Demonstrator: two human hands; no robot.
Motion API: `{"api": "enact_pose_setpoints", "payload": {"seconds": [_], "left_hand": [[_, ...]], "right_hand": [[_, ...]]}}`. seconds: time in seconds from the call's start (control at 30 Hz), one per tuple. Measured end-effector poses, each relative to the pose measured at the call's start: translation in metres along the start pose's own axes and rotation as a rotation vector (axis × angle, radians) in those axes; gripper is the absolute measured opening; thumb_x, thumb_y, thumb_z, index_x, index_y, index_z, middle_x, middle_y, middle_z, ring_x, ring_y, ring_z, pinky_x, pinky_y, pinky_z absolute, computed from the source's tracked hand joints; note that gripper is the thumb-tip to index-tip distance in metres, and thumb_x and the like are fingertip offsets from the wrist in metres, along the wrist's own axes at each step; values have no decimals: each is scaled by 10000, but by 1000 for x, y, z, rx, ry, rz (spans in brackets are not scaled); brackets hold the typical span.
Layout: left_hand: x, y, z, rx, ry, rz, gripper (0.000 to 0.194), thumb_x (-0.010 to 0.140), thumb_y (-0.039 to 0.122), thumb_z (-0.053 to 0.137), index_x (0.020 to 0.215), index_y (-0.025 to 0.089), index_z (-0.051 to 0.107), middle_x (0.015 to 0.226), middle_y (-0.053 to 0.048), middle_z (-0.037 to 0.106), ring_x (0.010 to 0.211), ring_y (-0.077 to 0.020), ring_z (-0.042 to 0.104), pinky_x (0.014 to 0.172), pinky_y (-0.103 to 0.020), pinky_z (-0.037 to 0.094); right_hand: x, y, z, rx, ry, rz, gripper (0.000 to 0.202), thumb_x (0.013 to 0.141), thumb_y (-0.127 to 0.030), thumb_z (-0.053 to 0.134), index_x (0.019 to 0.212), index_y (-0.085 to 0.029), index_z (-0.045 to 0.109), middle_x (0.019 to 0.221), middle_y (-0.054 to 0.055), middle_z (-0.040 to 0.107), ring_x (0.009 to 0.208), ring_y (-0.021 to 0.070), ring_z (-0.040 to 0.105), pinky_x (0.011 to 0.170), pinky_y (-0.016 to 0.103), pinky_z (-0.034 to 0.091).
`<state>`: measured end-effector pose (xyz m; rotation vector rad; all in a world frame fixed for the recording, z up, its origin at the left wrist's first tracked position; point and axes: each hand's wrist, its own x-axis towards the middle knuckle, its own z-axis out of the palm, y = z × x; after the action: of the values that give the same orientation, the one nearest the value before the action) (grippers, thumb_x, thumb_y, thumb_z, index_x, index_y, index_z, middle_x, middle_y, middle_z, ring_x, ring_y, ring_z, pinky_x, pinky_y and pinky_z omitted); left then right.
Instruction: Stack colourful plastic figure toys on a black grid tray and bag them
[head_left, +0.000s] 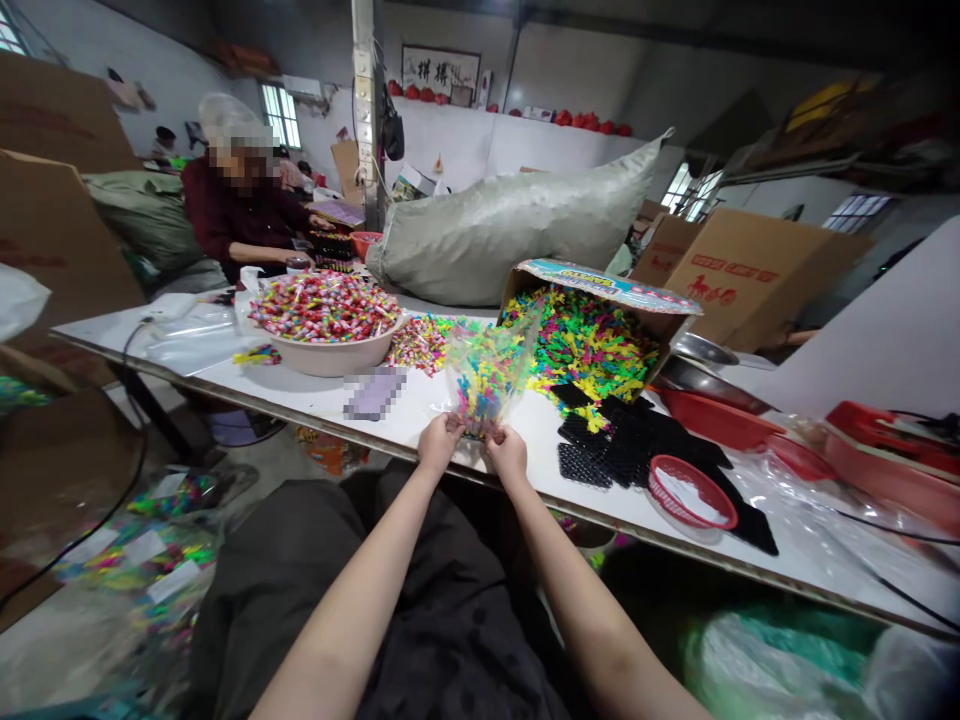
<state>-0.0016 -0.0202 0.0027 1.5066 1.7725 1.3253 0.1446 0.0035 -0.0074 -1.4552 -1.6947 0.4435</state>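
Note:
A clear plastic bag (487,375) with small coloured pieces inside lies at the front edge of the white table. My left hand (441,440) pinches the near left corner of this bag, and my right hand (508,450) pinches its near right corner. Just behind the bag, a cardboard box (607,290) on its side spills green, yellow, pink and blue pieces (592,345). To the left stands a pale basin (330,355) heaped with red and white wrapped pieces. Black textured trays (585,465) are right of my right hand.
A red basket (694,490) sits on the table's right part, near red trays (720,418). A blurred purple object (375,393) lies on the left. Beyond are a large grey sack (510,235) and a seated person (244,210).

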Motion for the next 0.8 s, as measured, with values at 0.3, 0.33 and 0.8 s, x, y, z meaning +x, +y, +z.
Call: {"api": "enact_pose_setpoints", "payload": {"seconds": [0.3,0.33,0.8], "left_hand": [[-2,-1,0,10,6,-20,136,726,260,602,849,209,572,789,9,662,756,-134,612,673,-225,425],[-2,-2,1,8,-2,-22,136,724,266,604,847,215,577,778,13,663,747,-135,613,666,-225,427],[0,-11,-3,-68,-109,81,178,751,235,510,885,180,614,828,-24,657,754,-139,612,725,-242,476]], "right_hand": [[-1,1,-4,109,-17,25,133,689,-301,484,634,-186,517,625,11,595,598,150,544,582,235,399],[0,1,-5,125,-17,32,127,691,-297,485,642,-185,520,638,17,605,614,155,556,594,239,410],[-31,4,-19,100,185,-37,222,765,-341,467,789,-152,581,776,65,608,728,177,538,705,294,426]]}}
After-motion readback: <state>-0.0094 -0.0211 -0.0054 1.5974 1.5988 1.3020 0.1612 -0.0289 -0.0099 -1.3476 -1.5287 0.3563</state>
